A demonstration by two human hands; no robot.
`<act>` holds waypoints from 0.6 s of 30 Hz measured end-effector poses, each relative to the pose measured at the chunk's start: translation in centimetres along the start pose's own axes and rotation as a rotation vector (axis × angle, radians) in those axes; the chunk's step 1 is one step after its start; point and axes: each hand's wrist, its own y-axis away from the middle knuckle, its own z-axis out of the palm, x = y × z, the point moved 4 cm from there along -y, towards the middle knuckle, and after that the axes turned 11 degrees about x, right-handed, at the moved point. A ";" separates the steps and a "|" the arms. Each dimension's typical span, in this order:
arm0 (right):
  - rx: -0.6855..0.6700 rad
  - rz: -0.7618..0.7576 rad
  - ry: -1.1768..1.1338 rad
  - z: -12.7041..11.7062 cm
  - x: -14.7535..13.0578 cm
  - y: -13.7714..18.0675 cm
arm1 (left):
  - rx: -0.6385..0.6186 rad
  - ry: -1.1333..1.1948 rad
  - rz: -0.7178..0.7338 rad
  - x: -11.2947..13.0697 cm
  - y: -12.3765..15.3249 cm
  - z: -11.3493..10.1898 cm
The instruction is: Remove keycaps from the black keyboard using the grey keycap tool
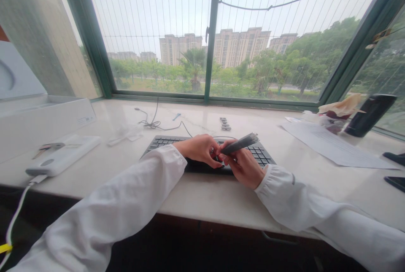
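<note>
A black keyboard [259, 154] lies near the front of the white countertop, partly hidden under both hands. My right hand [248, 168] grips a thick grey brush [240, 143], held slantwise with its bristle-like end pointing up and to the right. My left hand [202, 149] is closed in a pinch over the middle of the keyboard, its fingertips close to those of the right; what they hold there is hidden. Behind the keyboard, several dark keycaps [225, 124] sit in a short row. A small blue tool [176, 116] lies farther back to the left.
A thin cable [153, 124] coils behind the keyboard, near crumpled clear plastic [125, 135]. At left are a white power bank [68, 154] with keys [49, 149] on it and a white box [47, 114]. Paper sheets [335, 143] and a black cylinder [370, 114] are at right.
</note>
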 end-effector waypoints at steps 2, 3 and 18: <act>0.007 0.012 -0.001 0.0 0.0 0.0 | -0.002 0.004 -0.009 -0.1 0.0 0.0; 0.008 0.018 -0.001 0.0 0.1 0.0 | -0.002 0.004 -0.014 -0.1 0.0 0.1; 0.010 0.046 0.025 0.0 0.4 0.1 | 0.006 0.028 -0.040 -0.2 0.0 0.2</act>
